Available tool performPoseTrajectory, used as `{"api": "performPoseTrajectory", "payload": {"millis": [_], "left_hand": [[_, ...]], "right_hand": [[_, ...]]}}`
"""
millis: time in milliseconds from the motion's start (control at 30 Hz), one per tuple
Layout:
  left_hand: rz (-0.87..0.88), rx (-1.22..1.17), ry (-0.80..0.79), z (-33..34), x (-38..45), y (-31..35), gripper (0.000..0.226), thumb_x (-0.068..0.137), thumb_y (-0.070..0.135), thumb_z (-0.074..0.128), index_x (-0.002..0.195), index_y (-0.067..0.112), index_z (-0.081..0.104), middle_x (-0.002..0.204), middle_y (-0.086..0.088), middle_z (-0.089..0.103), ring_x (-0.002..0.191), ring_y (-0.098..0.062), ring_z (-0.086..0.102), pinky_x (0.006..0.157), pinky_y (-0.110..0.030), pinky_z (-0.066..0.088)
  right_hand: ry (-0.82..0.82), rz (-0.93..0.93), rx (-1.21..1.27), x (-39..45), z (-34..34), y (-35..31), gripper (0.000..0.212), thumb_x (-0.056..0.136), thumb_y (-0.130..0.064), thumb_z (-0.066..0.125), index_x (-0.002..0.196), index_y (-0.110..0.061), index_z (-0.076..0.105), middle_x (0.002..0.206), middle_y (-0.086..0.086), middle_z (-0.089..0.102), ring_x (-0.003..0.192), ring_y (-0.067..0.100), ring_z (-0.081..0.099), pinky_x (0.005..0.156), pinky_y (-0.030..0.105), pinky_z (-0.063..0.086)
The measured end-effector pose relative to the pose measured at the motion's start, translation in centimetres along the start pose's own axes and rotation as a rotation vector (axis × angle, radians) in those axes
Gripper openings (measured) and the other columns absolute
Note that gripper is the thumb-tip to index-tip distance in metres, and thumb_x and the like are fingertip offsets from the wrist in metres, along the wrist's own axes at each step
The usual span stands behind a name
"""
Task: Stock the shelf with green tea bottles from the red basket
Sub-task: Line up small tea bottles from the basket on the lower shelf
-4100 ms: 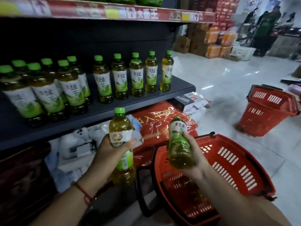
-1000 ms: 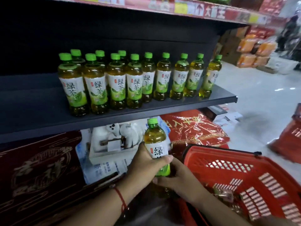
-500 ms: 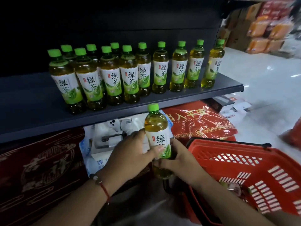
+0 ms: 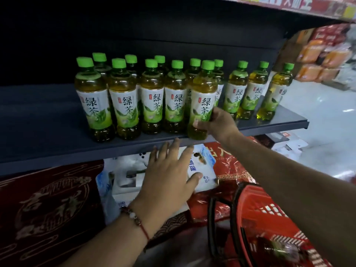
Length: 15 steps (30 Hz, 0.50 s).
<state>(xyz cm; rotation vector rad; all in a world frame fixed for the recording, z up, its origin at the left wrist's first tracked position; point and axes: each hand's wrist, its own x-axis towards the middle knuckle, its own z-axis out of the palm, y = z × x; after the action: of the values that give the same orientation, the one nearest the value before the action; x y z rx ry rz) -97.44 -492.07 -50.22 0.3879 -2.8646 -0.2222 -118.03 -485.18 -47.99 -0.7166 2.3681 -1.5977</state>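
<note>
Bottle (image 4: pixel 202 101) went from both hands below the shelf (image 4: pixel 48 120) up to its front edge. Right hand (image 4: pixel 217 124) grips it low; left hand (image 4: pixel 169 174) free, fingers spread. I'm mid-placement. Next: slide it into the front row, release, back to basket (image 4: pixel 256 205).

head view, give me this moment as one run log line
right hand grips green tea bottle | base on shelf front edge | left hand open, empty
</note>
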Motion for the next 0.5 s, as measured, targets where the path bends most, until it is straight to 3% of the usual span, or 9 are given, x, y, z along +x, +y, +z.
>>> {"api": "performPoseTrajectory", "payload": {"millis": [233, 400, 500], "left_hand": [[0.052, -0.023, 0.017, 2.0, 1.6, 0.0, 0.07, 0.095, 0.055, 0.048, 0.155, 0.027, 0.024, 0.162, -0.004, 0.026, 0.146, -0.03, 0.025, 0.122, -0.048, 0.016], [0.063, -0.025, -0.021, 2.7, 1.6, 0.2, 0.068, 0.097, 0.054, 0.046, 0.155, 0.028, 0.024, 0.162, -0.005, 0.026, 0.147, -0.028, 0.024, 0.122, -0.047, 0.017], [0.074, -0.023, -0.053, 3.2, 1.8, 1.0, 0.068, 0.098, 0.055, 0.044, 0.156, 0.029, 0.02, 0.164, -0.003, 0.022, 0.149, -0.026, 0.02, 0.122, -0.044, 0.016]], "right_hand": [[0.044, -0.103, -0.226, 3.8, 1.9, 1.0, 0.046, 0.077, -0.017, 0.083, 0.12, -0.013, 0.066, 0.116, 0.002, 0.072, 0.107, 0.015, 0.066, 0.092, 0.026, 0.049], [0.051, -0.102, -0.278, 3.1, 1.8, 0.7, 0.057, 0.079, -0.021, 0.081, 0.13, -0.014, 0.057, 0.126, 0.002, 0.067, 0.116, 0.018, 0.061, 0.101, 0.032, 0.048], [-0.008, -0.132, -0.547, 0.2, 0.1, 1.3, 0.067, 0.087, -0.028, 0.073, 0.144, -0.014, 0.043, 0.144, 0.007, 0.051, 0.133, 0.023, 0.047, 0.106, 0.032, 0.039]]}}
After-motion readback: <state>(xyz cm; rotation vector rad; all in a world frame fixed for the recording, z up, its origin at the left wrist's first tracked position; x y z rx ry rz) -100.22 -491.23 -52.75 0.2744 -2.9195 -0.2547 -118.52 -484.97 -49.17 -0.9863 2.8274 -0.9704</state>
